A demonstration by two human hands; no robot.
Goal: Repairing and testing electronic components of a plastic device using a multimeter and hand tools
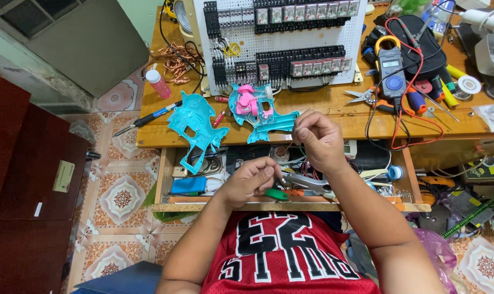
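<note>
My left hand (pixel 252 179) is closed in a fist over the open drawer, gripping a tool with a green handle (pixel 277 194) that pokes out below my fingers. My right hand (pixel 315 136) is raised just in front of the bench edge, fingertips pinched together on something too small to make out, perhaps a thin wire. Right beside it on the wooden bench (pixel 334 109) lies an opened teal plastic toy shell with a pink part inside (pixel 256 109). The other teal shell half (pixel 195 122) hangs over the bench edge to the left.
A white pegboard of relays and terminal blocks (pixel 282 41) stands at the back. A clamp meter with red and black leads (pixel 393 71), screwdrivers (pixel 432 92), solder reel (pixel 468 84), pink bottle (pixel 159 83) and copper wire scraps (pixel 176 62) crowd the bench. The drawer (pixel 290 206) holds pliers and clutter.
</note>
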